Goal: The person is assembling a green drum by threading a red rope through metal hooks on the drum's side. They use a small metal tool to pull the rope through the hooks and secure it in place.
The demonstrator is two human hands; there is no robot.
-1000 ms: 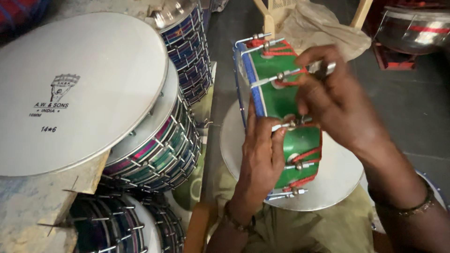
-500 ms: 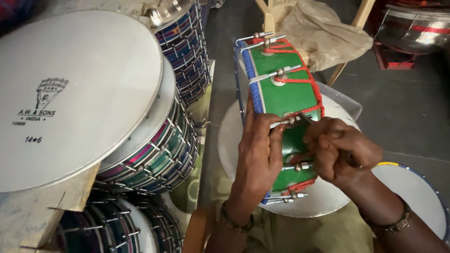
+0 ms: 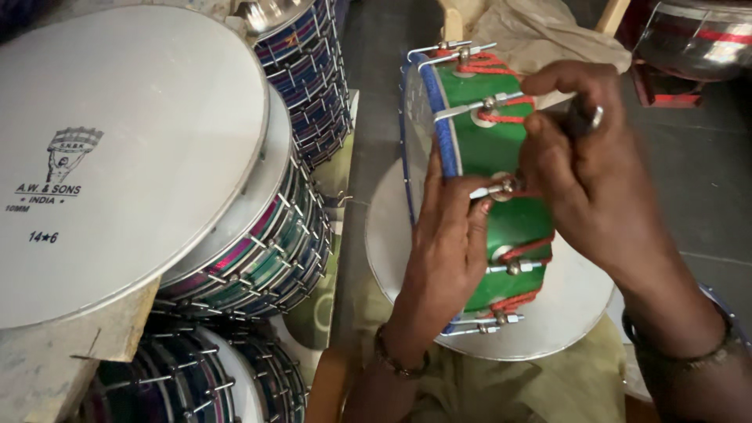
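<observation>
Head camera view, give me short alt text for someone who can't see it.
Two bare hands work on a small green drum stood on edge over a white drumhead: the left hand steadies its rim while the right hand pinches a small metal tool by a tension rod. Stacked striped drums stand at left.

I have one view only, from the camera on the person's head. It looks steeply down and slightly forward, close over both hands and the green drum (image 3: pixel 501 180) on the lap, with stacked drums (image 3: pixel 258 235) close at the left and floor (image 3: pixel 705 196) beyond.
</observation>
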